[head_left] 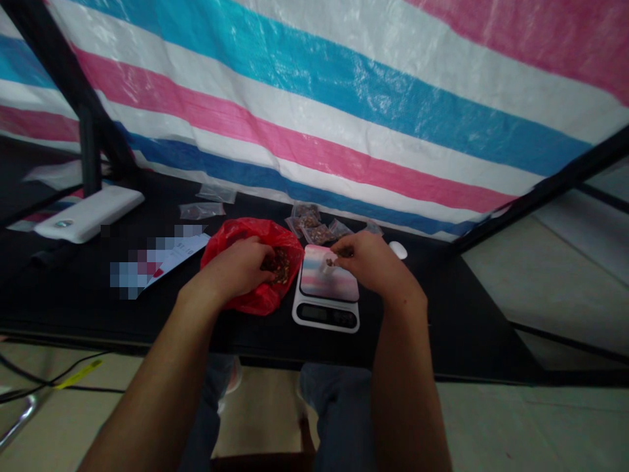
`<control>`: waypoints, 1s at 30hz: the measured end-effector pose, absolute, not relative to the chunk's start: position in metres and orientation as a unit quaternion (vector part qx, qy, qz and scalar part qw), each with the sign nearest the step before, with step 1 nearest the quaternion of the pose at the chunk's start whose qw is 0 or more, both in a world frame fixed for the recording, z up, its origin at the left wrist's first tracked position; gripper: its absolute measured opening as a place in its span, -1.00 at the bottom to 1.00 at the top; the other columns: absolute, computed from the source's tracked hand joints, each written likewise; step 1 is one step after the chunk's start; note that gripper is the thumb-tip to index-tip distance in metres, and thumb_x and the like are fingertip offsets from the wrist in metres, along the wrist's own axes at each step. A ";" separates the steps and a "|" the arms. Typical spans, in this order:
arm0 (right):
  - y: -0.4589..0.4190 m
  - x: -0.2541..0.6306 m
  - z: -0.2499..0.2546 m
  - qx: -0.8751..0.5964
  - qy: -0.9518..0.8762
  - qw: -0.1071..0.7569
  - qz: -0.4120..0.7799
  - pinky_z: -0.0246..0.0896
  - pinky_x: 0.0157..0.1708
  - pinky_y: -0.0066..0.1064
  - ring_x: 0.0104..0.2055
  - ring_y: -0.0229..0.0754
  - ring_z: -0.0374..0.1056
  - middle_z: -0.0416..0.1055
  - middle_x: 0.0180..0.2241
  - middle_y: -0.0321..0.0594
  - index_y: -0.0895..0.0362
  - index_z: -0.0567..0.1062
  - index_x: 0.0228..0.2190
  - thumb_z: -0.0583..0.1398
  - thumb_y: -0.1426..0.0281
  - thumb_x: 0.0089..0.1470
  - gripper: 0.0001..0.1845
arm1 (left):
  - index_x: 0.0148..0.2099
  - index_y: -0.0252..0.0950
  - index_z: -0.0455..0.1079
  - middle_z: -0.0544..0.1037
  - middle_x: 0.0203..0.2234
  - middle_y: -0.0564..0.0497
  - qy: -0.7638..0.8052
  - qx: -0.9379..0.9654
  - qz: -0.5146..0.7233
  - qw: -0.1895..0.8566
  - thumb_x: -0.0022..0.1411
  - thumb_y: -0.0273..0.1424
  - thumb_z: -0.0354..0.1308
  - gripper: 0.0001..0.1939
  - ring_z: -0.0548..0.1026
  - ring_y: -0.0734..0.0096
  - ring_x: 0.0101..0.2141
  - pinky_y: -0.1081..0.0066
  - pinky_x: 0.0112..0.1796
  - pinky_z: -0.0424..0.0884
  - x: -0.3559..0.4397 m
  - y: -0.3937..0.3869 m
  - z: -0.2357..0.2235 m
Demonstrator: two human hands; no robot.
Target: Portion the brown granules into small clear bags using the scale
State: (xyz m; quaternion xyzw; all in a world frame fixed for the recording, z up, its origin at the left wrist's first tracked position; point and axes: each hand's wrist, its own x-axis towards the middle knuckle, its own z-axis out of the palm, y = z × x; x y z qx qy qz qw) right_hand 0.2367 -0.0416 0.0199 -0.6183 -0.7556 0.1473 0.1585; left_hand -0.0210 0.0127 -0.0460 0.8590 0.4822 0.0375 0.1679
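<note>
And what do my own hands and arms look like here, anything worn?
Your left hand and right hand are both ungloved. The left forearm and right forearm are bare, with no sleeve, watch or bracelet showing. Small rings I can't judge.

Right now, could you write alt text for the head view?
The left hand is in an open red bag of brown bits; the right hand is near a small container on a white scale. Striped sheeting hangs behind the black table.

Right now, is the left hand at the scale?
No, the left hand is at the red bag, while the right hand is the one at the scale.
</note>
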 end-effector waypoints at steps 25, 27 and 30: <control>-0.033 0.234 0.009 -0.603 -0.716 0.249 0.248 0.42 -0.24 -0.38 -0.27 -0.12 0.61 0.69 -0.31 -0.12 0.23 0.66 -0.14 0.23 0.70 0.11 -0.67 | -0.03 -0.22 0.66 0.74 -0.09 -0.08 0.486 0.837 0.084 0.239 0.30 -0.48 0.14 -0.70 0.67 0.19 -0.07 0.37 -0.02 0.48 -0.015 0.007 -0.036; -0.033 0.234 0.009 -0.597 -0.721 0.250 0.248 0.42 -0.23 -0.37 -0.27 -0.12 0.61 0.69 -0.30 -0.12 0.23 0.66 -0.14 0.21 0.69 0.13 -0.68 | -0.04 -0.21 0.66 0.75 -0.09 -0.06 0.484 0.836 0.088 0.243 0.29 -0.50 0.15 -0.70 0.67 0.22 -0.08 0.38 -0.03 0.48 -0.015 0.006 -0.035; -0.033 0.236 0.009 -0.587 -0.731 0.255 0.237 0.41 -0.20 -0.36 -0.22 -0.11 0.61 0.70 -0.25 -0.11 0.19 0.67 -0.16 0.20 0.64 0.19 -0.71 | -0.06 -0.20 0.66 0.75 -0.11 -0.04 0.480 0.838 0.091 0.243 0.27 -0.51 0.15 -0.70 0.67 0.22 -0.10 0.38 -0.05 0.48 -0.014 0.007 -0.036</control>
